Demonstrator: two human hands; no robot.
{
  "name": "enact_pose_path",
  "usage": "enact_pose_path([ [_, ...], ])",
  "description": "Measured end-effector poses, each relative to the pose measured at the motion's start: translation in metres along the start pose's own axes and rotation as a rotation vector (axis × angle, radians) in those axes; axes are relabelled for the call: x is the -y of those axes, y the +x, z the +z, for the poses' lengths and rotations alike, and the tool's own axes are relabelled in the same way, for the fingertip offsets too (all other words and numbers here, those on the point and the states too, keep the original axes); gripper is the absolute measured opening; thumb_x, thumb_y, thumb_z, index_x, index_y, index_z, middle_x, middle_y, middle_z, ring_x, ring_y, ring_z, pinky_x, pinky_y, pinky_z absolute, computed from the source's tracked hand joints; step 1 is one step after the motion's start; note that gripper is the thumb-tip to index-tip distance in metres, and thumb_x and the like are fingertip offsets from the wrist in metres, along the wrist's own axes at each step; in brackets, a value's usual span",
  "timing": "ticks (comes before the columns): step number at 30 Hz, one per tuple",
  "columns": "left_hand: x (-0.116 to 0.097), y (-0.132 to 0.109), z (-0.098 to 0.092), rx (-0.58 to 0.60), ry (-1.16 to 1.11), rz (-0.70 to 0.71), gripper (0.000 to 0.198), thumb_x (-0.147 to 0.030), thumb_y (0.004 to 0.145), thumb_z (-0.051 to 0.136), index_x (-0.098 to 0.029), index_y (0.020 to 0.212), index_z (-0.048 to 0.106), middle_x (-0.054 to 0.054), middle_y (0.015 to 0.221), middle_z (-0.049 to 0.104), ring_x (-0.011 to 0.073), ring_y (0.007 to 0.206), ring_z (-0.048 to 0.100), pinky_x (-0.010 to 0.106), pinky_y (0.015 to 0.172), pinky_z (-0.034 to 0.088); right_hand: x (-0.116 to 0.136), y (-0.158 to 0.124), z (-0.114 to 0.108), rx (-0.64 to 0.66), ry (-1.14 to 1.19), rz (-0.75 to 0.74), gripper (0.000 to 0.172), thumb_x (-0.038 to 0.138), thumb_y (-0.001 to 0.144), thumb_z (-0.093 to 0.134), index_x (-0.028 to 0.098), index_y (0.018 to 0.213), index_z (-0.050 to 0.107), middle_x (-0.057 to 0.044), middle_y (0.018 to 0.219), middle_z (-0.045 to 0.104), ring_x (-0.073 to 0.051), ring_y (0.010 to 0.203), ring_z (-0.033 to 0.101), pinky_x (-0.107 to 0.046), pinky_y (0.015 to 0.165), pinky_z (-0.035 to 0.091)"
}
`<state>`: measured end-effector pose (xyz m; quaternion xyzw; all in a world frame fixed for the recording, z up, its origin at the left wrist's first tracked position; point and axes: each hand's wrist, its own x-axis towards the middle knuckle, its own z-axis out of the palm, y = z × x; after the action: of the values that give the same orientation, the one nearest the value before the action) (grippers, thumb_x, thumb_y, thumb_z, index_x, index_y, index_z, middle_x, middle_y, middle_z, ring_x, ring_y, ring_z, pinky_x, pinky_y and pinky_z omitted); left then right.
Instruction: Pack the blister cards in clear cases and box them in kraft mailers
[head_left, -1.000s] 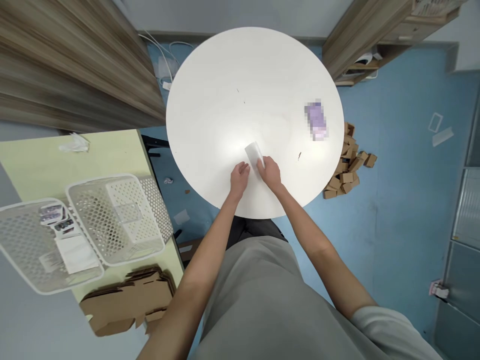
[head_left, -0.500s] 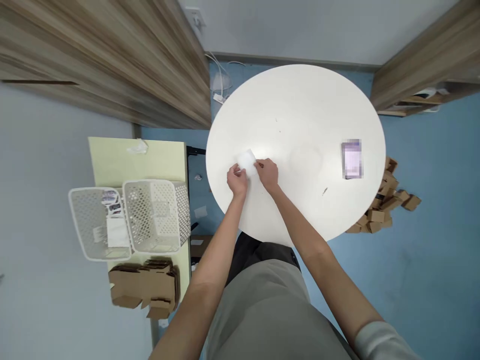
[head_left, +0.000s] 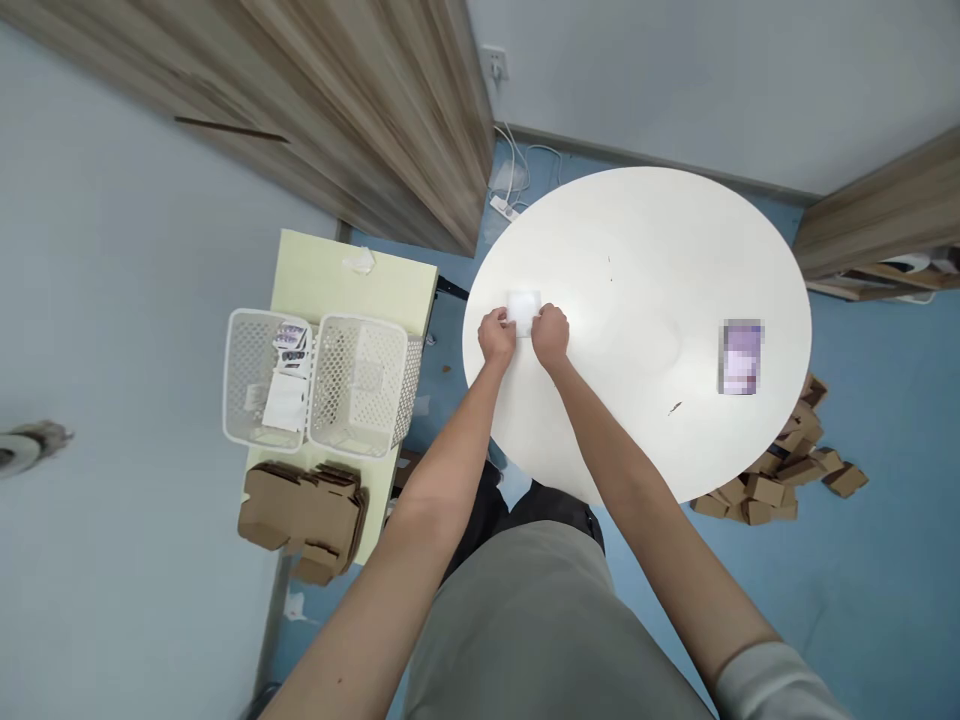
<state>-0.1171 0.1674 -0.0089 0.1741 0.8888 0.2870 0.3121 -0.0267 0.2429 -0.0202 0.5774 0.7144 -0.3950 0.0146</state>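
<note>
A small white square packet (head_left: 523,308) lies at the left part of the round white table (head_left: 637,250), squared up between both hands. My left hand (head_left: 498,337) pinches its left edge with curled fingers. At the right edge, my right hand (head_left: 550,335) has its fingers closed on the packet. What the packet is made of is too small to tell. A purple, pixelated item (head_left: 741,357) rests towards the right side of the table.
On a pale yellow table (head_left: 382,275) at the left stand two white baskets, one (head_left: 266,375) with packets inside and another (head_left: 356,385) beside it. Flattened cardboard (head_left: 300,510) lies in front. Small cardboard boxes (head_left: 765,490) are piled on the floor at the right.
The view has shifted and turned, so the tables sit differently in it. The white packet, tilted before, now lies straight, and my right hand is lower along its right edge.
</note>
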Motion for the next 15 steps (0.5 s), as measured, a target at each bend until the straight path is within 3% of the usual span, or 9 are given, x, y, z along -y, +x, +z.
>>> enact_pose_path([
  [3, 0.019, -0.038, -0.020, 0.003, -0.074, 0.145, 0.039, -0.014, 0.098, 0.070, -0.017, 0.137, 0.072, 0.018, 0.145, 0.071, 0.0271, 0.119, 0.075, 0.043, 0.108, 0.061, 0.002, -0.021, -0.004, -0.025, 0.001, -0.035, 0.038, 0.018, 0.104, 0.052, 0.010, 0.138, 0.066, -0.025, 0.133, 0.073, -0.035, 0.115, 0.073, -0.046, 0.098, 0.059],
  [6, 0.064, -0.098, -0.051, 0.043, -0.157, 0.265, 0.029, -0.021, 0.104, 0.063, -0.019, 0.130, 0.075, 0.016, 0.135, 0.076, 0.0244, 0.109, 0.077, 0.041, 0.100, 0.064, 0.000, -0.060, -0.004, -0.093, 0.077, -0.094, 0.043, 0.028, 0.104, 0.058, 0.012, 0.143, 0.065, -0.024, 0.138, 0.072, -0.031, 0.109, 0.075, -0.044, 0.099, 0.060],
  [11, 0.174, -0.208, -0.115, 0.082, -0.208, 0.242, 0.026, -0.034, 0.105, 0.065, -0.020, 0.121, 0.080, 0.011, 0.114, 0.083, 0.0245, 0.100, 0.079, 0.039, 0.095, 0.066, 0.010, -0.162, 0.029, -0.021, 0.225, -0.145, 0.038, 0.034, 0.103, 0.062, 0.012, 0.131, 0.073, -0.017, 0.118, 0.081, -0.027, 0.100, 0.079, -0.040, 0.097, 0.061],
  [15, 0.269, -0.262, -0.177, -0.062, -0.228, 0.104, 0.025, -0.035, 0.105, 0.063, -0.021, 0.118, 0.080, 0.010, 0.113, 0.084, 0.0240, 0.098, 0.079, 0.040, 0.097, 0.065, 0.029, -0.256, 0.082, 0.205, 0.186, -0.257, 0.030, 0.033, 0.101, 0.064, 0.017, 0.122, 0.078, -0.012, 0.107, 0.084, -0.027, 0.099, 0.080, -0.039, 0.095, 0.062],
])
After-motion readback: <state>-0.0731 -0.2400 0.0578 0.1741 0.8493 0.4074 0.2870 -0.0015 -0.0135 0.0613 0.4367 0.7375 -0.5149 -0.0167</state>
